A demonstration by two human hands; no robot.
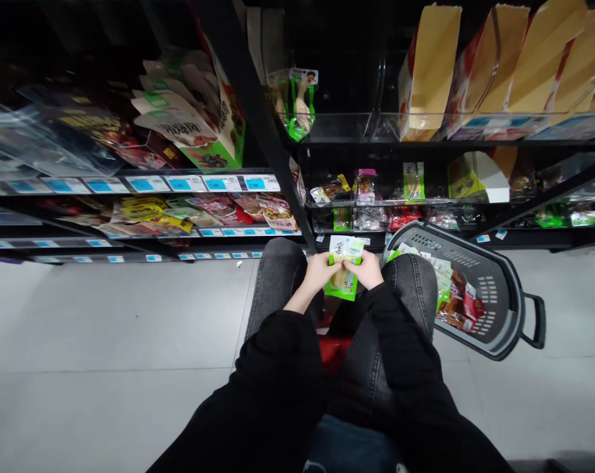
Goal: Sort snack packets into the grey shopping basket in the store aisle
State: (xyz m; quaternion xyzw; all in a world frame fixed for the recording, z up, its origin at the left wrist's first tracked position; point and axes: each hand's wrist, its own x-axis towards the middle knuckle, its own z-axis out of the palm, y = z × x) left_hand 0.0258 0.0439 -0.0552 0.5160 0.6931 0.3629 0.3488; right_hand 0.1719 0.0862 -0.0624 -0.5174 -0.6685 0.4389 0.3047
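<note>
Pinching a green packet (344, 279), left hand (317, 270) and right hand (369, 269) partly cover its blurred lettering; one shelf-edge tag (260, 184) reads 1.00.

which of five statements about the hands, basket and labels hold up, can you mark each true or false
1. The left hand and right hand both hold a green-and-white packet. True.
2. A grey basket has packets in it. True.
3. The basket is beside the person's left knee. False: it is beside the right knee.
4. Blue-and-white labels run in rows on the left. True.
5. The right hand is inside the basket. False: it is at the green-and-white packet.
</note>
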